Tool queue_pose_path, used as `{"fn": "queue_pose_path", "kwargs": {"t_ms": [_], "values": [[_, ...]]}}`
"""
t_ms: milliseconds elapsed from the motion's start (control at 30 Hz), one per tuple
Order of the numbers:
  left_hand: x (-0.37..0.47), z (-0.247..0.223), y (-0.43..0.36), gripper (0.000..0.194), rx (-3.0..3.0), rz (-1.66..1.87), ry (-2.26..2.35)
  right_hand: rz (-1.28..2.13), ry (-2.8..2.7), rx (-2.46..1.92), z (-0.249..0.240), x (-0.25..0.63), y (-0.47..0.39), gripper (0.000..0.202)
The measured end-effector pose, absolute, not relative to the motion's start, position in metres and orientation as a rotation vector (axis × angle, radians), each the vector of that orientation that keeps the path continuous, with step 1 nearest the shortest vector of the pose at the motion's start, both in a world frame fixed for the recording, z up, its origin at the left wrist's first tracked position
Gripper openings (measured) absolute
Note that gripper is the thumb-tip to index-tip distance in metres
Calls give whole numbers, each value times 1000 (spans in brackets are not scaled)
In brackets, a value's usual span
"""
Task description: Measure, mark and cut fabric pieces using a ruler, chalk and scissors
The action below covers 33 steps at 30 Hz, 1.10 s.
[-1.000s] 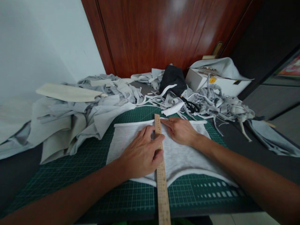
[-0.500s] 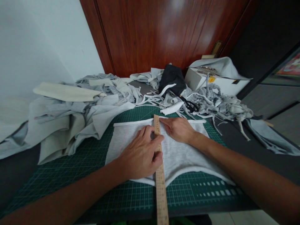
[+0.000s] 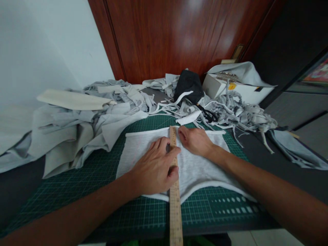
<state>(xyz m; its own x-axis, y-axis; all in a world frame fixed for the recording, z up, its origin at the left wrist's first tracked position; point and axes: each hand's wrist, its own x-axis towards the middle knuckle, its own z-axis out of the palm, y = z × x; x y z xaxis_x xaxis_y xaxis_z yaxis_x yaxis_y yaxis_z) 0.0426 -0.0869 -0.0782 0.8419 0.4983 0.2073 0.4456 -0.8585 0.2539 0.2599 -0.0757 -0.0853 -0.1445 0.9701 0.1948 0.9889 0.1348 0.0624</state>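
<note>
A pale grey piece of knit fabric (image 3: 200, 171) lies flat on a green cutting mat (image 3: 151, 215), its top and bottom edges rolled. Across its middle runs a wooden ruler (image 3: 175, 212), pointing away from me and reaching past the mat's near edge. My left hand (image 3: 153, 167) presses down on the fabric, with thumb and fingers closed about the ruler. Just right of the ruler's far end, my right hand (image 3: 193, 140) rests with curled fingers at the fabric's top edge. Its fingertips are hidden, but it seems to pinch that edge.
Grey and cream fabric pieces (image 3: 99, 133) are heaped at the left. Behind the mat sit a black cloth item (image 3: 189, 85) and tangled grey fabric strips (image 3: 246, 114). A white box (image 3: 230, 89) stands back right, before a reddish-brown wooden door (image 3: 164, 37).
The fingers of my right hand have curled in from a stretched-out pose at the top edge. The ruler's far end has shifted slightly right; my left hand stays on it.
</note>
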Motion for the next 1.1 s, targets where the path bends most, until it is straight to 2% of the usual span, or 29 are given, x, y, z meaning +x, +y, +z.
{"fn": "queue_pose_path", "kwargs": {"t_ms": [167,333,467,567,833,967,1100], "values": [[42,-80,-89,32,2834,410,739,-294,-2292,-1991,-83,257,-72,46],[43,-82,-82,46,2836,487,786,-309,-2303,-2032,-80,253,-69,52],[56,-74,-53,23,2853,433,778,-297,-2329,-2024,-81,254,-70,52],[71,-71,-31,18,2881,383,821,-287,-2324,-2018,-82,254,-71,49],[80,-97,-15,26,2846,667,925,-282,-2210,-2073,-84,254,-74,37],[79,-99,-14,31,2900,613,945,-264,-2230,-2084,-83,253,-74,34],[79,-98,-18,40,2958,570,990,-240,-2270,-2098,-80,251,-72,41]]}}
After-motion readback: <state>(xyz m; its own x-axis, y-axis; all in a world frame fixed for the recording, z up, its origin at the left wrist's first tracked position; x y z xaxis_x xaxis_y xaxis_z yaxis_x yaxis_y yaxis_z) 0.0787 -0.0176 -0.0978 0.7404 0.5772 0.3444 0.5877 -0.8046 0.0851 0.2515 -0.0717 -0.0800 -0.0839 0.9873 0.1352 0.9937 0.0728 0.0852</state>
